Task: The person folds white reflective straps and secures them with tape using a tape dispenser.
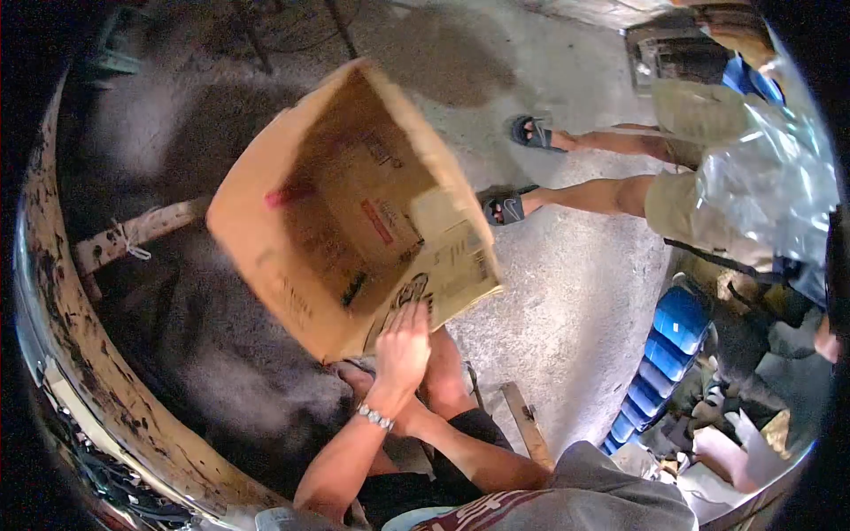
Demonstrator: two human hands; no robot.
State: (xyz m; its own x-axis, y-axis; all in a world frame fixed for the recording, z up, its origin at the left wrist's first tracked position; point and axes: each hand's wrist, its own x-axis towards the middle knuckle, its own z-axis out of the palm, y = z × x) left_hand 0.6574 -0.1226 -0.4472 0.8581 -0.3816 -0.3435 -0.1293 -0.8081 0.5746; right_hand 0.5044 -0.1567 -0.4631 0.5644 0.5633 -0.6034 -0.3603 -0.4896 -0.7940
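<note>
A large open cardboard box is tilted in front of my legs, its mouth facing up toward me. Printed marks and red patches show on its inner walls. My left hand, with a metal-band watch on the wrist, rests on the near flap. Its fingers are stretched out flat over the cardboard, beside a dark printed logo. My right forearm crosses beneath the left one. The right hand is mostly hidden behind the left wrist, so its fingers and any hold on the box are not visible.
Another person's sandalled feet stand right of the box, clear plastic beside that person. Blue rounded objects line up at right near mixed scraps. A worn wooden edge curves along the left; a wooden bar extends from it.
</note>
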